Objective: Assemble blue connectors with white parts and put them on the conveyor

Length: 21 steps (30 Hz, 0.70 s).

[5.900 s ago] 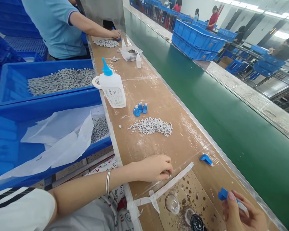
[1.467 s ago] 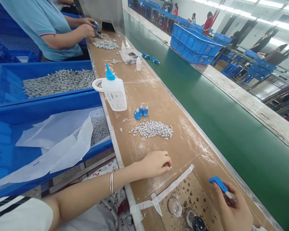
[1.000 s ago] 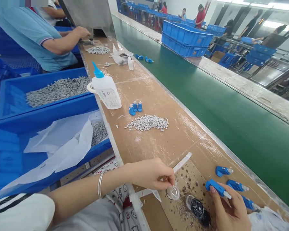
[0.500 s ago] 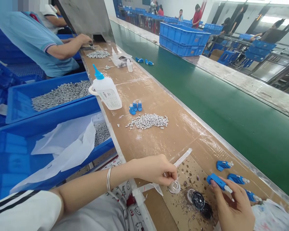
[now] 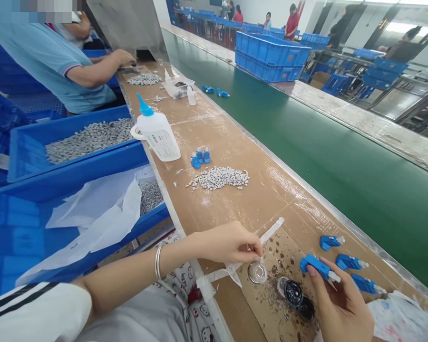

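Note:
My left hand (image 5: pixel 237 244) is closed in a pinch just above a small clear round dish (image 5: pixel 257 272); whatever is between the fingertips is too small to make out. In my right hand (image 5: pixel 344 304), thumb and fingers grip a blue plastic clamp-like piece (image 5: pixel 316 266) with a whitish tip pointing right. Between the hands stands a small open jar of black liquid (image 5: pixel 293 292), beside a dark round patch or lid (image 5: pixel 306 308). Several similar blue pieces (image 5: pixel 351 261) lie beyond my right hand. Stained brown cardboard (image 5: pixel 281 251) lies beneath the jars.
A heap of small grey-white pieces (image 5: pixel 223 178) lies mid-table near a white bottle (image 5: pixel 160 137) with a blue nozzle. Blue bins (image 5: pixel 3 209) stand at left. A green conveyor belt (image 5: pixel 288 128) runs alongside. A crumpled cloth (image 5: pixel 406 318) lies at lower right. A co-worker (image 5: pixel 57 66) sits at far left.
My left hand has risen slightly from the clear dish, showing more of it. My right hand has moved a little left with the blue piece.

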Each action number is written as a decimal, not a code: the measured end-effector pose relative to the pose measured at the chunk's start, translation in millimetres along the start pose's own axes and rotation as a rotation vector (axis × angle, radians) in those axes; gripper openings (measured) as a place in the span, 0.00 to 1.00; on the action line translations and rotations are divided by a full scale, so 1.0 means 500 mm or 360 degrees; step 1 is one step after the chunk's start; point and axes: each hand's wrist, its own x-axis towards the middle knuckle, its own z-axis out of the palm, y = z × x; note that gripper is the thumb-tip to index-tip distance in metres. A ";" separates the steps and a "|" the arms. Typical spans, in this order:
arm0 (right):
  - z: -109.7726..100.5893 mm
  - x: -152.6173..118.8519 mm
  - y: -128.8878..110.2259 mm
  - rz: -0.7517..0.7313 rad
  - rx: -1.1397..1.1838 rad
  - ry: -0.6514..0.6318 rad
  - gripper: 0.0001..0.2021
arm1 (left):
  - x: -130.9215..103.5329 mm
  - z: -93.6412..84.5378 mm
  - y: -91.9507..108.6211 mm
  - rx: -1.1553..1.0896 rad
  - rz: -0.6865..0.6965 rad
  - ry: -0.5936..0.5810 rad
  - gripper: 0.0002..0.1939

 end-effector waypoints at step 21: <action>0.033 -0.079 -0.066 -0.0323 -0.0039 -0.0263 0.22 | 0.031 0.032 0.090 -0.0687 0.0092 0.0343 0.04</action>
